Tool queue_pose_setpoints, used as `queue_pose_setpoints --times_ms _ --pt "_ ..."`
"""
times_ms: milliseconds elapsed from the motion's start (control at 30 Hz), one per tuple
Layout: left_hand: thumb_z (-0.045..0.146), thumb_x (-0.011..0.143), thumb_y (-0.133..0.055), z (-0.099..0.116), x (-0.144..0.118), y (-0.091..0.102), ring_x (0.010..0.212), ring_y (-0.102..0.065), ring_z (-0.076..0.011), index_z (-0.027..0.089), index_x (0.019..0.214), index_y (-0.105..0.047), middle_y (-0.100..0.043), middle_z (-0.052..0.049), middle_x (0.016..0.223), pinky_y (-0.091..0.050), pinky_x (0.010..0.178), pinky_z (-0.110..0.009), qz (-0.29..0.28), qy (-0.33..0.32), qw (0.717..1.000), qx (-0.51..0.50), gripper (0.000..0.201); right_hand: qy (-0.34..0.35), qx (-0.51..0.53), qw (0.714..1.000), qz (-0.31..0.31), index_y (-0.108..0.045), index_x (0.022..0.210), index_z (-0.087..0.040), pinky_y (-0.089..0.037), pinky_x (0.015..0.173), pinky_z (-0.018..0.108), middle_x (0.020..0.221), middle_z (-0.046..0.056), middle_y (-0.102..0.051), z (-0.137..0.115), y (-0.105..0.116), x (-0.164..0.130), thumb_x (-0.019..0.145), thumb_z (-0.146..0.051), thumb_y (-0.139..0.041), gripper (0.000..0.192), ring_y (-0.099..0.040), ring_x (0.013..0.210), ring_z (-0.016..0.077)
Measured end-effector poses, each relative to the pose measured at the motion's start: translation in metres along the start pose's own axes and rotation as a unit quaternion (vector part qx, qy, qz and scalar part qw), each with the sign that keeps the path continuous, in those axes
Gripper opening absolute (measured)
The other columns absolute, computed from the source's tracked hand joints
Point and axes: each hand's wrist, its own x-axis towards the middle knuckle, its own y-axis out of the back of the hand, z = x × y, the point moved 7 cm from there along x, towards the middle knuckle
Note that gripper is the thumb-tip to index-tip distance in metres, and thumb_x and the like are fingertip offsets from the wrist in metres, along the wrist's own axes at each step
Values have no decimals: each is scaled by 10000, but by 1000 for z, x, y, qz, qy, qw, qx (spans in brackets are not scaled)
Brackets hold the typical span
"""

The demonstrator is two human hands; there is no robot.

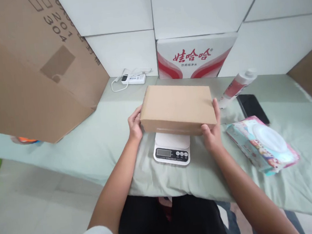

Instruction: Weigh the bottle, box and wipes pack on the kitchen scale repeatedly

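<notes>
A closed brown cardboard box [178, 105] is held between my two hands, over a white digital kitchen scale [172, 141]. My left hand [135, 123] grips the box's left end, its fingertips partly hidden behind the edge. At the right front corner, my right hand [212, 128] holds the box with the thumb in front and a finger along the right side. The scale's display and buttons show below the box, while its platform is mostly covered. Whether the box touches the platform I cannot tell.
On the right lie a wet wipes pack [263, 145], a black phone [253, 108] and a white-and-red tube [237, 87]. Behind are a white power strip [133, 78] with a cable and a white-and-red carton [197, 56]. A large cardboard sheet [31, 81] stands at left.
</notes>
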Motion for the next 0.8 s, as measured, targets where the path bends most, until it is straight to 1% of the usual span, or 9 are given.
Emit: queue_pose_setpoints --times_ms 67,200,333,433,500,567,633,700,800 --pt "751 853 -656 1 -1 -2 1242 -711 -364 245 1192 -803 -799 -92 1187 -547 1076 -458 -12 -17 1000 -15 626 13 3 1000 0 -253 1695 -341 -231 1336 651 1759 108 -312 -2 0 3 865 -833 -599 1025 -291 1646 388" --pt "775 842 -662 2 -1 -3 1186 -727 -336 243 1221 -755 -788 -89 1183 -563 1014 -413 -11 -25 999 -28 660 17 32 999 -8 -200 1703 -299 -327 1292 642 1686 157 -411 3 -2 5 878 -823 -597 1055 -413 1579 390" --pt "722 883 -659 1 -2 -7 1168 -734 -314 243 1220 -748 -787 -83 1179 -570 977 -376 -22 -29 999 -39 592 33 28 999 7 -338 1645 -280 -362 1285 604 1655 146 -459 5 -1 6 912 -785 -582 923 -427 1569 376" --pt "718 899 -641 2 -3 -8 1239 -707 -326 225 1224 -754 -786 -94 1219 -556 1030 -392 -17 -22 999 -19 602 35 26 999 17 -389 1618 -275 -343 1294 617 1649 139 -469 2 1 10 922 -760 -578 869 -428 1563 379" --pt "726 912 -620 5 0 -11 1251 -702 -331 208 1162 -771 -795 -99 1208 -547 1061 -409 -23 -13 1000 -7 594 30 28 999 20 -416 1606 -280 -317 1308 623 1651 128 -472 0 2 17 927 -746 -570 838 -424 1564 375" --pt "729 932 -598 9 9 -16 1249 -705 -329 201 1079 -783 -805 -97 1185 -543 1083 -417 -31 -8 999 4 579 24 34 999 15 -423 1604 -301 -288 1327 614 1661 99 -470 2 0 32 933 -729 -554 807 -404 1580 357" --pt "718 960 -575 11 27 -23 1283 -692 -321 198 1042 -784 -808 -94 1187 -528 1121 -414 -33 -4 999 17 566 14 56 998 9 -393 1617 -341 -288 1336 595 1691 56 -439 13 -5 53 930 -712 -535 793 -378 1601 328" --pt "685 986 -569 8 51 -32 1350 -657 -307 190 1050 -783 -805 -98 1207 -487 1181 -405 -30 4 999 29 543 -1 95 995 20 -366 1623 -357 -294 1339 579 1715 30 -402 32 -13 79 907 -694 -528 807 -366 1610 307" --pt "599 996 -610 -11 88 -47 1441 -600 -292 186 1112 -784 -792 -110 1272 -403 1266 -414 -19 29 999 42 463 -32 121 990 68 -398 1601 -297 -249 1352 593 1697 59 -408 70 -26 117 860 -674 -515 839 -359 1603 314"
